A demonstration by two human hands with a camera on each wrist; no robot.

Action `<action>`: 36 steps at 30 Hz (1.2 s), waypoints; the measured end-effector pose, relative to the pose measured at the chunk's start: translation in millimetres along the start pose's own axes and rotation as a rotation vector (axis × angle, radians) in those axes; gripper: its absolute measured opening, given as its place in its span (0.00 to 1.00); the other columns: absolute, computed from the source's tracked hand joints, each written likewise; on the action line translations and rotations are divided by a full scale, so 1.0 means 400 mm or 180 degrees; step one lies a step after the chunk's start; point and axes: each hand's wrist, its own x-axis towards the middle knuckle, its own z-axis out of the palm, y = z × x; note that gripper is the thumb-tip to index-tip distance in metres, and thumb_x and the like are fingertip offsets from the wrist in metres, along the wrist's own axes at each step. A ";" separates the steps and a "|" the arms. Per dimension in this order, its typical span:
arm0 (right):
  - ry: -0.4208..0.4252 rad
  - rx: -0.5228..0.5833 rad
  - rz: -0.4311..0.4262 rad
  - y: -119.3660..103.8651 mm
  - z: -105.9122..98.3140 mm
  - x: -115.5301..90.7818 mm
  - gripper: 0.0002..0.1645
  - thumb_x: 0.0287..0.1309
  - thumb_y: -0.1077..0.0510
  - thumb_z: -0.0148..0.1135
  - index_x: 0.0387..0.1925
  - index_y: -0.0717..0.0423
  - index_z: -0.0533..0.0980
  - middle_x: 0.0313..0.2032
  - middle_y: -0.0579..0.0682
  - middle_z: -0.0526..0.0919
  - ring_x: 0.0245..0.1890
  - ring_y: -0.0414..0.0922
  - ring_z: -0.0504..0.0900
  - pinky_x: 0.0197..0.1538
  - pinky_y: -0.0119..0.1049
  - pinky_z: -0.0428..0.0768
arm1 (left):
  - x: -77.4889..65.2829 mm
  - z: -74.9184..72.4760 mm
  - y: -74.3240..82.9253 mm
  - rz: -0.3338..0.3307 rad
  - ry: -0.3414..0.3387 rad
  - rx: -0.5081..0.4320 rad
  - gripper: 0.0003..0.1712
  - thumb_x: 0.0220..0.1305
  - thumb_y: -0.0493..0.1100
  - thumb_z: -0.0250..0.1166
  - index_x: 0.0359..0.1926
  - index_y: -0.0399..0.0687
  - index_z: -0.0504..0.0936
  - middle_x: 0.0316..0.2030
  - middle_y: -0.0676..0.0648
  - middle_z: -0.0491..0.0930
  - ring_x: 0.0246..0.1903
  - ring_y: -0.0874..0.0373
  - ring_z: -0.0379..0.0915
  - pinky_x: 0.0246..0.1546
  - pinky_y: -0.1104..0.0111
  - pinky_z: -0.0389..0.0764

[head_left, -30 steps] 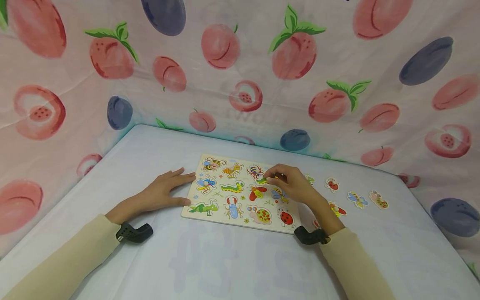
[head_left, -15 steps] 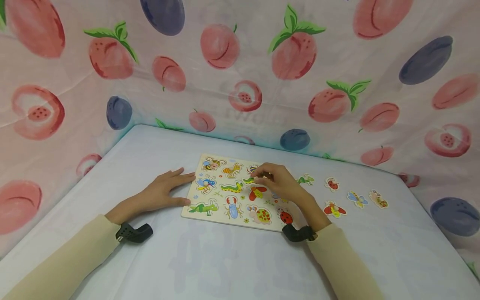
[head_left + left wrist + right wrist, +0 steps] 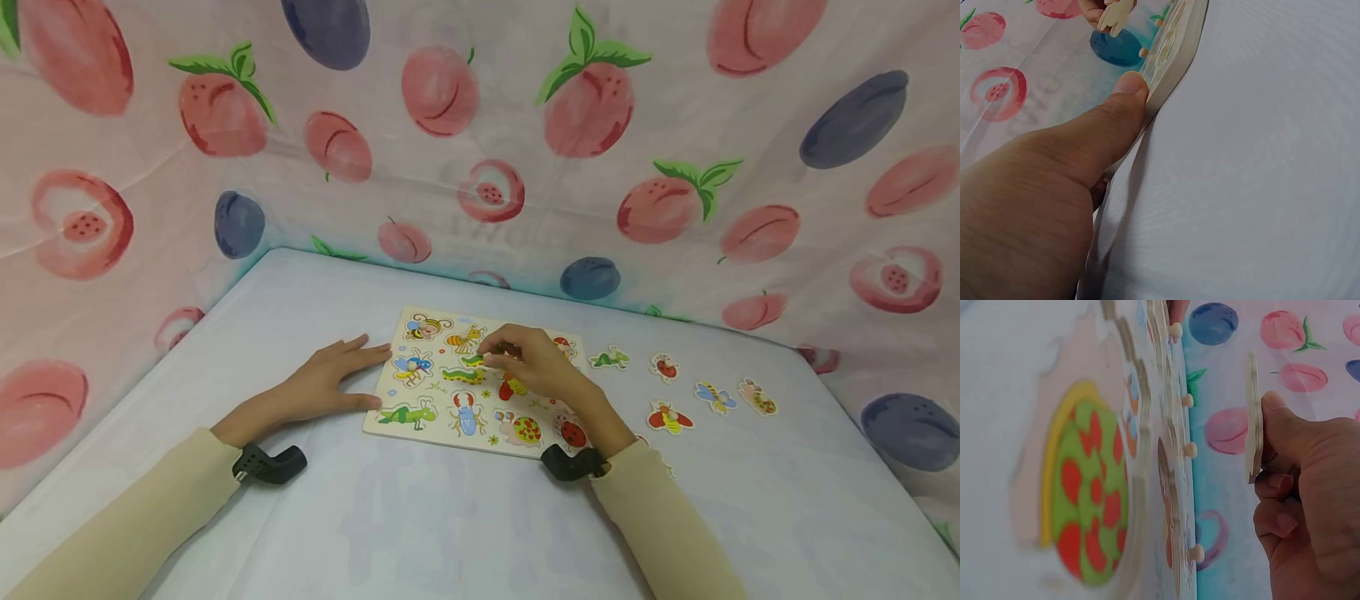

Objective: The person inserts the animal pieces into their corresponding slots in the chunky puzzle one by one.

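Note:
The wooden insect puzzle board lies flat on the white-covered table. My left hand rests at its left side, fingers spread; the left wrist view shows the thumb against the board's edge. Above the board, my right hand pinches a green caterpillar puzzle piece between thumb and fingers. That piece stands edge-on in the right wrist view, apart from the board's surface. It overlaps the top of the board's caterpillar picture in the head view. My right hand hides part of the board's upper right.
Right of the board lie several loose pieces, among them a grasshopper, a ladybug, a blue-winged insect, a snail and a red-winged insect. Small wooden knobs stick up from the board. A fruit-patterned cloth hangs behind.
My right hand has moved left across the board with the caterpillar piece, from the upper right to over the caterpillar picture. The left hand has stayed in place.

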 end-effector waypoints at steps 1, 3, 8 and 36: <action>-0.0008 0.0014 -0.0009 -0.001 0.004 0.003 0.07 0.62 0.60 0.62 0.41 0.52 0.80 0.37 0.42 0.80 0.32 0.43 0.71 0.34 0.34 0.71 | 0.000 0.000 0.000 -0.0006 -0.0002 0.0001 0.46 0.55 0.63 0.67 0.70 0.49 0.64 0.69 0.48 0.61 0.71 0.40 0.42 0.65 0.41 0.43; -0.0020 0.0041 -0.0008 -0.005 0.011 0.007 0.07 0.62 0.59 0.62 0.42 0.52 0.80 0.37 0.42 0.80 0.31 0.43 0.70 0.33 0.34 0.70 | 0.000 0.000 0.001 -0.0009 -0.0006 0.0002 0.46 0.55 0.63 0.67 0.70 0.49 0.64 0.69 0.48 0.61 0.71 0.40 0.42 0.65 0.41 0.43; -0.0103 0.0057 -0.0010 -0.007 0.028 0.016 0.07 0.62 0.59 0.62 0.42 0.51 0.81 0.35 0.42 0.79 0.29 0.43 0.69 0.31 0.34 0.69 | 0.003 -0.001 0.000 0.0020 -0.0005 0.0010 0.46 0.55 0.63 0.67 0.70 0.48 0.64 0.69 0.48 0.61 0.71 0.40 0.42 0.65 0.41 0.43; -0.0082 -0.0237 0.0663 -0.009 0.084 0.030 0.04 0.63 0.55 0.62 0.38 0.47 0.81 0.33 0.41 0.78 0.29 0.42 0.70 0.33 0.34 0.71 | 0.002 0.000 -0.002 0.0066 -0.0012 -0.0005 0.47 0.55 0.62 0.68 0.70 0.48 0.64 0.69 0.49 0.61 0.71 0.42 0.42 0.67 0.44 0.42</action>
